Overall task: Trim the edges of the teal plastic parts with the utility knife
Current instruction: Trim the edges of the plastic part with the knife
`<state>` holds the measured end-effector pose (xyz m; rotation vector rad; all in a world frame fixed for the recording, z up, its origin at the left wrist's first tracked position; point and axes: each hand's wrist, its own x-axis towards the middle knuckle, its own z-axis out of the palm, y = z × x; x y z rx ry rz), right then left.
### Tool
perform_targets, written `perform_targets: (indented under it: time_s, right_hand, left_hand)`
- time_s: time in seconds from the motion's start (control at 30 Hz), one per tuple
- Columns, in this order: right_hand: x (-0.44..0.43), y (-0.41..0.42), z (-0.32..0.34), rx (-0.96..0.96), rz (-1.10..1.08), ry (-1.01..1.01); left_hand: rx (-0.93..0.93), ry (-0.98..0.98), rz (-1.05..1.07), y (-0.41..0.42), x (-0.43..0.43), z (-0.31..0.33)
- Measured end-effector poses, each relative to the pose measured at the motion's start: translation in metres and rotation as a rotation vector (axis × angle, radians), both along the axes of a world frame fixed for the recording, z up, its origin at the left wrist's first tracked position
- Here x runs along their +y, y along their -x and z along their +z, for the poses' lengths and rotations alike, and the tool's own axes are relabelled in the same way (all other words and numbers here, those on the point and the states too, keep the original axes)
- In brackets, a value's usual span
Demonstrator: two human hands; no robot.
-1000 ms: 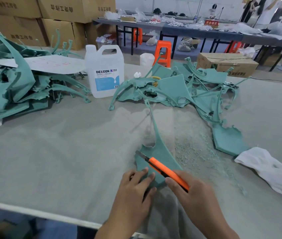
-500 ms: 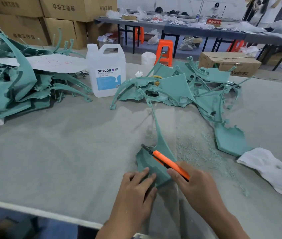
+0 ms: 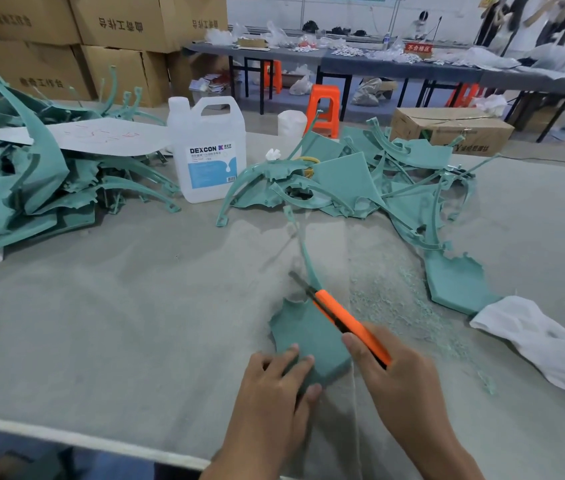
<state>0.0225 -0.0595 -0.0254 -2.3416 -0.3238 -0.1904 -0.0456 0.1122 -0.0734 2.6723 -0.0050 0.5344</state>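
Both forearms run out of the bottom of the view. The left hand pinches the near end of a teal plastic part, fingers on top and thumb at its near edge, so that corner is hidden. The part lies on the grey tabletop close to the near side, its thin curved arm reaching away toward the far heap of teal parts. The right hand is closed round an orange utility knife. The back of the handle is buried in the palm, and the dark blade is blurred, so I cannot tell just where it meets the part's notched upper edge. A second heap of teal parts is cut off at the left border, with a white sheet lying over it. A white cloth runs off the right border. The small print on the DEXCON jug is too small to read.

Teal shavings are strewn just right of the knife, between it and a flat teal piece. A wide stretch of tabletop opens left of the hands, reaching from the left heap down to the pale near rim.
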Motion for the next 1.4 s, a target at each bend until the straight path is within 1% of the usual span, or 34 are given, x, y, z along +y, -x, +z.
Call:
perform_targets:
  time_s: [0.07, 0.13, 0.2, 0.27, 0.37, 0.43, 0.5, 0.63, 0.73, 0.87, 0.97, 1.03, 1.13, 1.2, 1.27, 1.4]
  right_hand:
    - [-0.004, 0.002, 0.003, -0.016, -0.042, -0.057]
    - [-0.012, -0.001, 0.003, 0.015, -0.042, -0.014]
    - [-0.016, 0.0, 0.003, 0.068, 0.001, 0.038]
    - [-0.017, 0.005, 0.003, 0.104, 0.046, 0.078]
    - [-0.016, 0.012, 0.0, 0.134, 0.09, 0.115]
    - [-0.017, 0.012, 0.001, 0.145, 0.101, 0.106]
    - [-0.019, 0.011, 0.003, 0.134, 0.111, 0.085]
    - [-0.019, 0.013, 0.003, 0.123, 0.14, 0.111]
    - [-0.019, 0.011, -0.001, 0.092, 0.125, 0.144]
    - [-0.026, -0.001, -0.002, 0.047, 0.041, 0.157]
    - [-0.025, 0.001, -0.004, 0.059, 0.094, 0.112]
    - [-0.024, 0.0, -0.005, 0.079, 0.126, 0.105]
    - [-0.028, -0.01, -0.007, 0.048, 0.071, 0.139]
    - [-0.032, -0.013, -0.005, 0.034, 0.075, 0.134]
    - [-0.037, -0.012, -0.003, 0.043, 0.115, 0.098]
    - [-0.049, -0.012, -0.002, 0.049, 0.115, 0.106]
  left_hand:
    - [-0.009, 0.008, -0.052, 0.002, -0.008, 0.003]
    - [-0.046, 0.016, -0.144, 0.003, -0.014, 0.002]
    - [-0.055, -0.034, -0.187, 0.004, -0.015, -0.001]
    - [-0.022, -0.106, -0.167, 0.003, -0.015, -0.003]
    - [0.013, -0.084, -0.146, 0.002, -0.015, -0.006]
    - [0.025, -0.073, -0.135, 0.003, -0.016, -0.008]
    - [0.022, -0.067, -0.127, 0.003, -0.016, -0.008]
    - [0.034, -0.073, -0.124, 0.003, -0.016, -0.005]
    - [0.05, -0.081, -0.123, 0.004, -0.016, -0.004]
    - [0.052, -0.08, -0.131, 0.005, -0.017, -0.002]
    - [0.047, -0.069, -0.126, 0.004, -0.019, -0.001]
    - [0.05, -0.067, -0.103, 0.003, -0.024, -0.001]
    - [0.101, -0.07, -0.024, -0.001, -0.035, 0.005]
    - [0.12, -0.081, 0.012, -0.005, -0.039, 0.01]
    - [0.084, -0.087, 0.0, -0.006, -0.033, 0.012]
    - [-0.009, -0.05, 0.01, -0.002, -0.012, 0.006]
